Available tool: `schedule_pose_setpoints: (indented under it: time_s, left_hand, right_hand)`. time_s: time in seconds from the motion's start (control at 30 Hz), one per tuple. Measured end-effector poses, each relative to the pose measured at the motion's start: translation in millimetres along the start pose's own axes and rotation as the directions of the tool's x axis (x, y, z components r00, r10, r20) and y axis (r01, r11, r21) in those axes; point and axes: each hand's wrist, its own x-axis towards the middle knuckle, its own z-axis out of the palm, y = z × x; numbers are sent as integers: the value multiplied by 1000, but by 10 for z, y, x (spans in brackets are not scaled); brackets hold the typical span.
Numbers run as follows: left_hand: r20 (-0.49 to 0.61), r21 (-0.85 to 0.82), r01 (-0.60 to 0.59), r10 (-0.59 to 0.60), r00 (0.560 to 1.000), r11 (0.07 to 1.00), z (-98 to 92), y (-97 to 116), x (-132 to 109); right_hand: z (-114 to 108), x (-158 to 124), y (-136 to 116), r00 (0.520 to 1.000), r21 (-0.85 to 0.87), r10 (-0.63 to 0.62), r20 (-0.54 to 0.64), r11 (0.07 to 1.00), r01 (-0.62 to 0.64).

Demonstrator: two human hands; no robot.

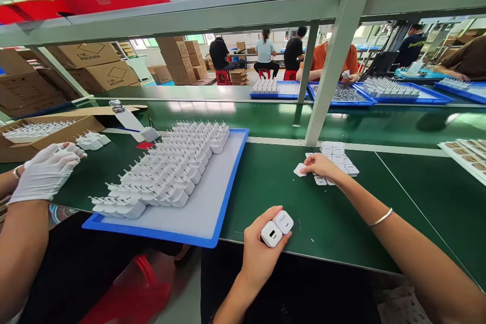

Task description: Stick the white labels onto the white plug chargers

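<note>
My left hand [258,250] is wrapped round two white USB chargers, near the table's front edge. One charger [271,234] shows a dark wide port and a smaller slot on its end. The other charger [284,221] has a white end with small grey lettering and one small slot. Farther forward and to the right, my right hand [321,167] pinches a thin white cover plate [299,170] just at the tabletop. Beside and partly under that hand lies a cluster of similar white plates [337,154], laid in rows, some with lettering.
A blue-rimmed tray [228,187] with many plug chargers [163,167] stands to the left. A co-worker's white-gloved hand [47,169] is beyond it, near a cardboard box [83,129]. A metal post [332,66] rises behind the plates. Stacked panels [469,159] lie far right.
</note>
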Motion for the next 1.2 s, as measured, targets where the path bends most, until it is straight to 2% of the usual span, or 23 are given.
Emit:
schedule_pose_setpoints:
  time_s: [0.3,0.7,0.83,0.93,1.1,1.2]
  left_hand:
    - [-4,-8,-18,18,1000,1000,0,7,9]
    - [4,-2,-18,18,1000,1000,-15,9,8]
    - [-6,-17,-3,3,1000,1000,4,5,40]
    - [-14,-33,-34,34,999,999,17,21,76]
    - [-40,-6,-126,126,991,992,24,81,132]
    - [-62,17,-176,177,982,984,30,114,150]
  right_hand:
    - [-111,-39,22,992,232,29,119,971,-56]
    - [-165,-147,-15,998,527,-11,57,850,-21]
    - [-186,-410,-136,996,629,-83,38,777,41]
    - [-139,-705,-246,987,662,-141,75,747,56]
    - [43,-1194,-333,952,686,-255,169,724,71]
    - [192,-1430,-353,927,720,-336,167,684,118]
